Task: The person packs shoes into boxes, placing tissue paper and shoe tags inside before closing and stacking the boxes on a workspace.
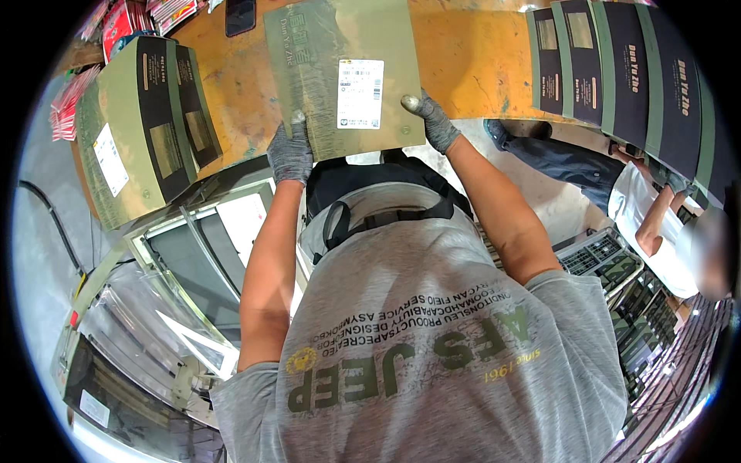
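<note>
A flat olive-green cardboard box (pixel 320 96) lies in front of me at the near edge of the table, with a white printed label (pixel 360 94) on its upper face. My left hand (pixel 291 152), in a grey knit glove, grips the box's near left corner, thumb on top. At the right side, near the front corner, my right hand (pixel 434 123) in a matching glove holds the box, its thumb over the edge. The fingers under the box are hidden.
The worn yellow-orange table (pixel 478 62) carries similar green and black boxes (pixel 116 100) at left and a row of dark boxes (pixel 624 69) at right. A phone (pixel 240 17) and red printed packets (pixel 123 27) lie far left. A co-worker (pixel 575 163) stands at right.
</note>
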A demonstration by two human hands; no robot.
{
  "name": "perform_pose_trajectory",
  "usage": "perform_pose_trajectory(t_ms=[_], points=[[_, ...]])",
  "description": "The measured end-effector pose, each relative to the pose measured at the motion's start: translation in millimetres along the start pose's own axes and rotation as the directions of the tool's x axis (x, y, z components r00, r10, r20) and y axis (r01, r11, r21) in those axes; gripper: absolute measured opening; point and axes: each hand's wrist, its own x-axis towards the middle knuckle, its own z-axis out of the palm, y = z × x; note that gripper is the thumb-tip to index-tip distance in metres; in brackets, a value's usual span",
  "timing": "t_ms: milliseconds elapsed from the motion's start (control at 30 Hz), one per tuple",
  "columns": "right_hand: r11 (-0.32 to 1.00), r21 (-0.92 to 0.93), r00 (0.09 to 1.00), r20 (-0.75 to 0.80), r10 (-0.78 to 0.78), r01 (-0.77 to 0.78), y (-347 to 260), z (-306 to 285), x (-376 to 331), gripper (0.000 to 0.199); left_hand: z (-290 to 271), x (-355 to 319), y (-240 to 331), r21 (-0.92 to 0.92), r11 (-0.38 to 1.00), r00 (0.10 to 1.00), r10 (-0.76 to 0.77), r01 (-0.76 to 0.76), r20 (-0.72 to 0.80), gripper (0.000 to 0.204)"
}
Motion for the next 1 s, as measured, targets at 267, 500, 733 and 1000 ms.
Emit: perform_pose_trajectory(t_ms=[267,500,733,1000], points=[[0.999,-0.044,1.000,-0.007,0.012,-0.012,6.2,-8.7,4.8,0.095,-2.1,3.2,-2.2,0.023,0.998,0.995,-0.066,0.064,0.078,0.070],[0.999,-0.032,0.999,-0.022,0.027,-0.027,0.2,0.0,1.9,0.094,-2.9,0.8,-5.2,-0.018,0.998,0.997,-0.058,0.058,0.050,0.072],[0.998,-0.046,0.999,-0.017,0.033,-0.034,-0.8,-0.6,1.6,0.098,-2.7,-0.3,-5.7,-0.016,0.999,0.999,-0.039,0.039,0.012,0.070],[0.998,-0.055,0.998,0.060,0.005,-0.002,-8.3,2.8,1.4,0.103,5.2,9.1,-28.9,-0.050,0.999,0.999,0.003,0.000,0.049,0.069]])
